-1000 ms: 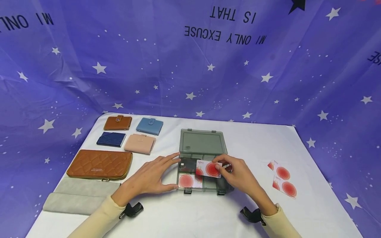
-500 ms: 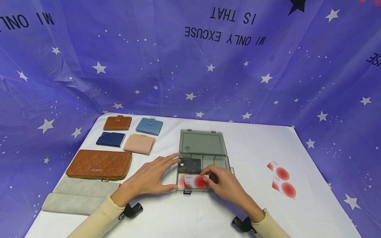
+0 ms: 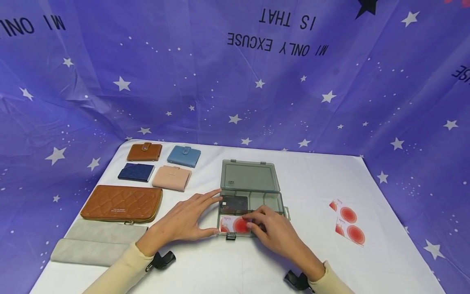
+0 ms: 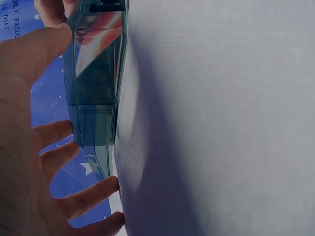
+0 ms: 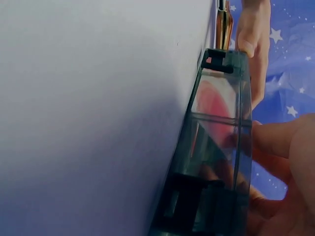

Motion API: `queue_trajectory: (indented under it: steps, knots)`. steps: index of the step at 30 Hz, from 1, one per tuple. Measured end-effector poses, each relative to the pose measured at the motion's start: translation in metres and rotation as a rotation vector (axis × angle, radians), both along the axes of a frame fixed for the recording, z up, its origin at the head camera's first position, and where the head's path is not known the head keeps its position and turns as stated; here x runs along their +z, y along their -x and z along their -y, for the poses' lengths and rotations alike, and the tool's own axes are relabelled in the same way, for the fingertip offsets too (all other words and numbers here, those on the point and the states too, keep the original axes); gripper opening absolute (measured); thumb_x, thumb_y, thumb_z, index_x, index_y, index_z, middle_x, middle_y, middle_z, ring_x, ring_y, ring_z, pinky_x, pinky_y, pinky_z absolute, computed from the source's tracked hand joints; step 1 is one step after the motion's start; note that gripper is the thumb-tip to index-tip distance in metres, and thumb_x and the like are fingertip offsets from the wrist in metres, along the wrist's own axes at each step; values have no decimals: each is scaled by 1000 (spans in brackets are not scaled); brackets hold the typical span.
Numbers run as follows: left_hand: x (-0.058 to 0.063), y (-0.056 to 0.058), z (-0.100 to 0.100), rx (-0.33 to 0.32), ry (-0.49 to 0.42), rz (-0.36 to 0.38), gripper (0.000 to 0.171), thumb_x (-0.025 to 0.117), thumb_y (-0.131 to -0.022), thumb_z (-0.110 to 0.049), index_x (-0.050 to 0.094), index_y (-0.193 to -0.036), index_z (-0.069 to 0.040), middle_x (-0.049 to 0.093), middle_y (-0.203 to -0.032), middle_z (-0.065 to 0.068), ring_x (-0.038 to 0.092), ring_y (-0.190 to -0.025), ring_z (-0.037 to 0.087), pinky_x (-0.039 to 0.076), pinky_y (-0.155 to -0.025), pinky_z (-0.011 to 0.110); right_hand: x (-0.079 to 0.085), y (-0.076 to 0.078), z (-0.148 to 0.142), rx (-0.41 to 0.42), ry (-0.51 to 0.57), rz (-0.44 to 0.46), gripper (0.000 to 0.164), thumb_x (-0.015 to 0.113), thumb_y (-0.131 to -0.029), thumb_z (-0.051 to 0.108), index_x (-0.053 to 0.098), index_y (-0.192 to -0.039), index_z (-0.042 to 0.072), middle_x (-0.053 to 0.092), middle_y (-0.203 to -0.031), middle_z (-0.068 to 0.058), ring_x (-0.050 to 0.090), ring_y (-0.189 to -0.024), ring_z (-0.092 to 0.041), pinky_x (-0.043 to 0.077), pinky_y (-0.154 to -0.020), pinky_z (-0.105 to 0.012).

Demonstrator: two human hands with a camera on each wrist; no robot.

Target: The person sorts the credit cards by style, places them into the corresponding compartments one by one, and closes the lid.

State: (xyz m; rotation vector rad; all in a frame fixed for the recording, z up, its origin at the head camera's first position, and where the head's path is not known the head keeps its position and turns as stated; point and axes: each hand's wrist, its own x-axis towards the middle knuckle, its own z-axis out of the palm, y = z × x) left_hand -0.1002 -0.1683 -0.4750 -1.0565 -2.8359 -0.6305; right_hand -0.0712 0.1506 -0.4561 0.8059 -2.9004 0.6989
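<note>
A translucent grey-green divided box lies with its lid folded back. At its front left, a red-and-white card lies low in the compartments, its right end pinched by my right hand. A black VIP card rests in the row behind. My left hand spans the box's left side with fingers spread, thumb and fingertips touching the rim. In the left wrist view, that hand's thumb sits on the rim. Through the box wall in the right wrist view, the card shows tilted.
Two more red-and-white cards lie on the white table at right. To the left are a brown wallet, a blue one, a navy one, a pink one, a quilted brown zip wallet and a grey folded one.
My right hand has brought the red-and-white card left and down from above the box's middle into the front-left compartments. My left hand has stayed at the box's left side.
</note>
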Motion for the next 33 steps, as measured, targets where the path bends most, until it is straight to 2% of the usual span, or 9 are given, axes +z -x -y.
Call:
queue_trajectory:
  steps: [3, 6, 10, 15, 21, 24, 27, 29, 33]
  knots:
    - [0, 0, 0, 2, 1, -2, 92, 68, -91, -76, 47, -164, -25, 32, -176, -9, 53, -143, 19, 59, -91, 51, 0, -2, 2, 4, -35, 9, 28, 74, -104, 36, 80, -130, 27, 68, -109, 7, 60, -77, -4, 46, -63, -25]
    - [0, 0, 0, 1, 1, -4, 91, 69, -91, -74, 47, -164, -25, 32, -176, -9, 52, -144, 19, 59, -91, 52, 0, -4, 4, 23, -63, 14, 34, 70, -106, 40, 77, -135, 24, 70, -116, 5, 65, -84, -8, 51, -67, -29]
    - [1, 2, -1, -2, 0, -8, 90, 70, -92, -73, 47, -164, -25, 33, -176, -8, 53, -144, 19, 59, -90, 52, -1, -6, 5, 37, -91, 30, 39, 67, -107, 42, 75, -139, 21, 72, -124, 2, 72, -103, -16, 60, -80, -39]
    - [2, 3, -2, 10, 6, 5, 91, 70, -91, -74, 46, -165, -27, 31, -176, -11, 52, -144, 19, 58, -91, 52, 0, -8, 4, 45, -112, 25, 39, 66, -108, 42, 75, -138, 19, 74, -130, -4, 71, -120, -26, 59, -94, -50]
    - [1, 0, -1, 19, 15, 22, 91, 70, -91, -73, 45, -165, -27, 29, -176, -12, 52, -144, 18, 59, -89, 50, 0, -10, -7, 71, -74, 37, 38, 63, -109, 45, 74, -138, 24, 74, -134, 1, 70, -124, -22, 59, -97, -49]
    - [2, -1, 0, 23, 12, 21, 91, 71, -91, -73, 46, -165, -26, 30, -176, -12, 52, -144, 19, 59, -89, 51, 3, -10, -20, 92, -23, -8, 34, 65, -108, 42, 75, -134, 24, 73, -132, 7, 69, -124, -17, 59, -97, -47]
    - [2, -2, 0, 24, 9, 22, 91, 71, -91, -73, 46, -165, -26, 31, -176, -12, 52, -143, 18, 58, -88, 51, 9, -7, -42, 94, 44, -86, 24, 73, -105, 33, 77, -126, 23, 72, -126, 13, 69, -119, -12, 59, -94, -43]
    - [2, -2, -1, 22, 6, 22, 91, 71, -91, -73, 46, -165, -26, 30, -176, -12, 52, -144, 17, 59, -89, 50, 14, -4, -61, 71, 70, -137, 21, 79, -100, 26, 77, -121, 22, 71, -121, 15, 69, -116, -10, 59, -92, -40]
    - [1, -1, -1, 14, -3, 16, 91, 71, -91, -73, 47, -164, -26, 31, -176, -11, 51, -144, 16, 59, -87, 48, 21, 4, -109, -11, 56, -214, 27, 86, -92, 14, 76, -116, 20, 73, -115, 14, 70, -110, -14, 52, -95, -29]
